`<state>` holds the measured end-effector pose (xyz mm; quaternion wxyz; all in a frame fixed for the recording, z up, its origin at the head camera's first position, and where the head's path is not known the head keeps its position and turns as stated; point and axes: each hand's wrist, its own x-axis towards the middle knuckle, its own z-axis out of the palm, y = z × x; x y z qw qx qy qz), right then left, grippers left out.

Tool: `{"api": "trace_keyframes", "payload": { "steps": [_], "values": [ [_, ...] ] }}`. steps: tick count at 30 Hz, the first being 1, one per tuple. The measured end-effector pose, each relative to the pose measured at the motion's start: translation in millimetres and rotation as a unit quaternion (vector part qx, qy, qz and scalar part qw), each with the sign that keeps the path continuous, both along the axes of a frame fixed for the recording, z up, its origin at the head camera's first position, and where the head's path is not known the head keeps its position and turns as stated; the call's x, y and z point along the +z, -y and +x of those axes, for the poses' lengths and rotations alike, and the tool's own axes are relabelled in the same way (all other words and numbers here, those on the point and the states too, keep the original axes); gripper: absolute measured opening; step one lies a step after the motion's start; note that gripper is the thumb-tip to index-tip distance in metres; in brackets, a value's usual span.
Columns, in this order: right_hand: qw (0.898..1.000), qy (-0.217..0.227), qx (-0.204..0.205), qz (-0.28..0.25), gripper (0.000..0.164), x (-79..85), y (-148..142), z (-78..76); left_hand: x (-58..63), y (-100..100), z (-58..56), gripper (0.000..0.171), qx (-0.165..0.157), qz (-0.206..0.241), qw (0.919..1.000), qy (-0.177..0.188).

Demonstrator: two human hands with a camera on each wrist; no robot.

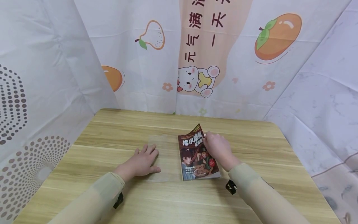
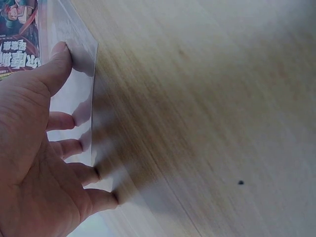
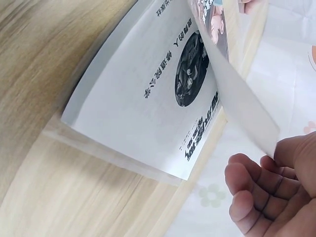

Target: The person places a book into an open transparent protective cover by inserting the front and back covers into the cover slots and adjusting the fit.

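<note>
A dark red paperback book (image 1: 194, 161) with white Chinese lettering lies on the table. My right hand (image 1: 217, 148) pinches a corner of its front cover (image 3: 242, 103) between thumb and finger, bending it up. Under the lifted cover, the right wrist view shows a white title page (image 3: 158, 94) with an oval picture. A clear plastic sheet (image 1: 169, 169) spreads from beneath the book to the left, and its edge also shows past the pages on the other side. On this sheet rests my left hand (image 1: 141, 162), fingers spread, fingertips along its outer edge in the left wrist view.
The wood-grain table (image 1: 112, 133) runs up to a white curtain (image 1: 151, 74) printed with fruit, flowers and lettering. More white cloth (image 1: 61, 62) hangs along both sides. A small dark spot (image 2: 241, 182) marks the tabletop in the left wrist view.
</note>
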<state>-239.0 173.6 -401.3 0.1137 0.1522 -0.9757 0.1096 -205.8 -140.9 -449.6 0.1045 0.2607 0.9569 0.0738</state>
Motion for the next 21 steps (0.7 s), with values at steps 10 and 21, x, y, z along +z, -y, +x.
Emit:
{"api": "trace_keyframes", "payload": {
  "steps": [10,21],
  "values": [
    [1.000,0.018,0.002,0.005,0.028,5.1,4,1.0,1.0,0,0.6,0.069,0.000,0.002,1.0000,-0.001],
    [0.999,0.028,-0.004,0.038,0.032,10.6,7,1.9,0.9,0,0.6,0.068,-0.001,0.006,1.0000,0.001]
  ]
}}
